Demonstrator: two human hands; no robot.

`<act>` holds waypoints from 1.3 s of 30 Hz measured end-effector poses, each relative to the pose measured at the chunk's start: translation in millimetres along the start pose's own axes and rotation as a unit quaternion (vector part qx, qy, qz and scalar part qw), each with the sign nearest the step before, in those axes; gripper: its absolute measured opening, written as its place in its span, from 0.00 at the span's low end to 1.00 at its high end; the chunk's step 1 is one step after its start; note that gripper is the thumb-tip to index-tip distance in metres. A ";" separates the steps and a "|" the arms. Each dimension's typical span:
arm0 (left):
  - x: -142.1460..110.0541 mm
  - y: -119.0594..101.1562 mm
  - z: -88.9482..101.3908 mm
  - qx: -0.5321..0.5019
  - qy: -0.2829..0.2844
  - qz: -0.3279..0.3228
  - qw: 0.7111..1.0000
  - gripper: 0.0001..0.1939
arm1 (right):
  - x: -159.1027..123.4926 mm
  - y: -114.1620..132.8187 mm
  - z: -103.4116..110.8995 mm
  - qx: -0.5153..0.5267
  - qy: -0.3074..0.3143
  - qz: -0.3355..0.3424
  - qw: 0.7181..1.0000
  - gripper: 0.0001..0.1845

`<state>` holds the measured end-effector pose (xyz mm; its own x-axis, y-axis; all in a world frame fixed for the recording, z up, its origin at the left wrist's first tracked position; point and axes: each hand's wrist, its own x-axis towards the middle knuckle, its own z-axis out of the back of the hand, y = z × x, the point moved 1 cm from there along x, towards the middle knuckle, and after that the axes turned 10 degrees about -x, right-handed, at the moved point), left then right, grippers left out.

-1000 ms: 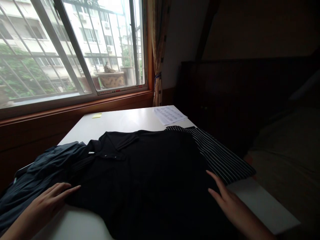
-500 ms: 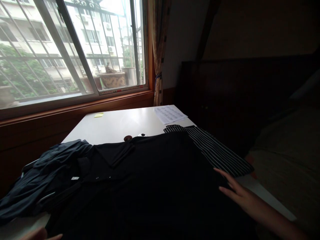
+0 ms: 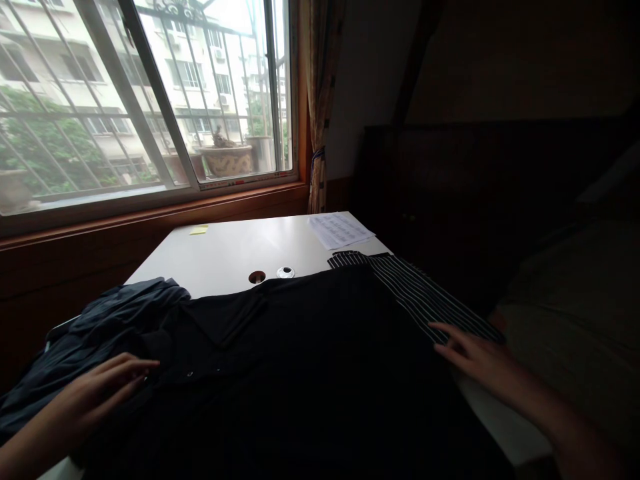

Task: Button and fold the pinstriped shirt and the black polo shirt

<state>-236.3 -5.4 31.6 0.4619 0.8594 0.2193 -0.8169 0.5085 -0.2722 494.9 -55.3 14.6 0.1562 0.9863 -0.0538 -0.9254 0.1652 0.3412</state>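
A black buttoned shirt (image 3: 310,353) lies spread flat over the table, its folded collar area toward the left. My left hand (image 3: 100,393) is over the shirt's collar end, fingers stretched forward and thumb a little apart. At the shirt's right edge is my right hand (image 3: 470,353), thumb and forefinger apart, its fingertips at the border with a striped garment (image 3: 425,293). That black-and-white striped garment shows from beneath the black shirt's right side. A crumpled dark blue-grey garment (image 3: 125,313) lies beside my left hand.
On the white table (image 3: 230,250) are printed papers (image 3: 340,230), a yellow note (image 3: 199,229), a round cable hole (image 3: 257,277) and a small white round object (image 3: 285,272). A barred window (image 3: 225,100) and tied curtain (image 3: 319,133) are behind. A person's clothed body (image 3: 565,293) is at right.
My left hand has come up from the bottom left corner to the collar end. The shirt's far edge has shifted slightly nearer, baring more of the hole. My right hand has risen slightly.
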 end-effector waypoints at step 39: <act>190.0 37.4 -65.0 0.191 -0.031 0.168 0.967 0.16 | 282.1 70.1 -14.3 0.018 -0.123 -0.044 0.991 0.13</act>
<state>-156.6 180.4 2.2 0.1373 0.9615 0.2379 -0.9905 0.1353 0.0246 469.1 234.6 9.9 0.3201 0.9364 0.1436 -0.8918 0.2467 0.3793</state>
